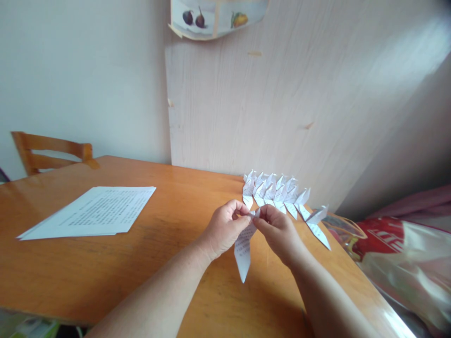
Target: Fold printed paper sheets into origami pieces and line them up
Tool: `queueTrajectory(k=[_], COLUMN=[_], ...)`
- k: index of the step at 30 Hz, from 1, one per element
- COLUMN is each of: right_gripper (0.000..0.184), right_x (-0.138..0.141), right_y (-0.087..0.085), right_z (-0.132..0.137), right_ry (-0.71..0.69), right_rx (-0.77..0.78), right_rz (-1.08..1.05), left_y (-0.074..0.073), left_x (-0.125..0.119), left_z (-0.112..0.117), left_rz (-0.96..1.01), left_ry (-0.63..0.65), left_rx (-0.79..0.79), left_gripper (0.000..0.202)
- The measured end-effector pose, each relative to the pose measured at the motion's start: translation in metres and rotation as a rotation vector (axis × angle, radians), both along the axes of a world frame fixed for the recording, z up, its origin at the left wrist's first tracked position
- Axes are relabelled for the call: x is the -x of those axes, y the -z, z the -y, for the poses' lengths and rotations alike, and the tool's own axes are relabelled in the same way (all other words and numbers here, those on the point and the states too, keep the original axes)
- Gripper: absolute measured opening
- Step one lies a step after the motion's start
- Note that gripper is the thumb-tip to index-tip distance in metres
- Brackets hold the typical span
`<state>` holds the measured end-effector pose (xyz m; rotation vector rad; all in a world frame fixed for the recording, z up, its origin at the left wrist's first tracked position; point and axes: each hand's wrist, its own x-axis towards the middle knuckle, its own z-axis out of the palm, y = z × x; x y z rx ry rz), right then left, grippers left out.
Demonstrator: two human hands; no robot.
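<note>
Both of my hands meet over the wooden table (pixel 105 267) and pinch the top of a folded paper piece (pixel 244 251), a long pointed shape of printed paper hanging point down. My left hand (pixel 225 227) grips it from the left with fingers curled. From the right, my right hand (pixel 278 230) pinches the same top edge. Just beyond the hands, several finished folded paper pieces (pixel 278 192) lie in overlapping rows near the table's far edge.
A stack of printed sheets (pixel 95 211) lies on the table's left part. A wooden chair back (pixel 52 152) stands at the far left. A pale wooden board (pixel 282 103) leans behind the table. A shiny red and clear plastic bag (pixel 394 253) sits at the right.
</note>
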<state>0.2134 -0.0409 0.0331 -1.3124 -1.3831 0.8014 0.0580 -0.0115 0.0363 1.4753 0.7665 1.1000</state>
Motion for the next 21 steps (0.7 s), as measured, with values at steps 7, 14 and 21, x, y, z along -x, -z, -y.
queueTrajectory(k=[7,14,21], right_gripper=[0.008,0.007,0.008], right_x=[-0.0022,-0.0008,-0.0022], right_y=[0.0041,0.0019,0.002], right_z=[-0.0023,-0.0009,-0.0016], right_ry=[0.052,0.04,0.028], right_rx=[-0.072,-0.066,-0.035], right_rz=[0.172,0.173,0.112], left_y=[0.0004,-0.0004,0.0074], left_x=[0.0018,0.0026,-0.0006], left_z=[-0.0019,-0.0039,-0.0057], left_rz=[0.07,0.062,0.003], left_ry=[0.032,0.009,0.061], left_rx=[0.059,0.124,0.166], left_gripper=[0.015,0.009,0.02])
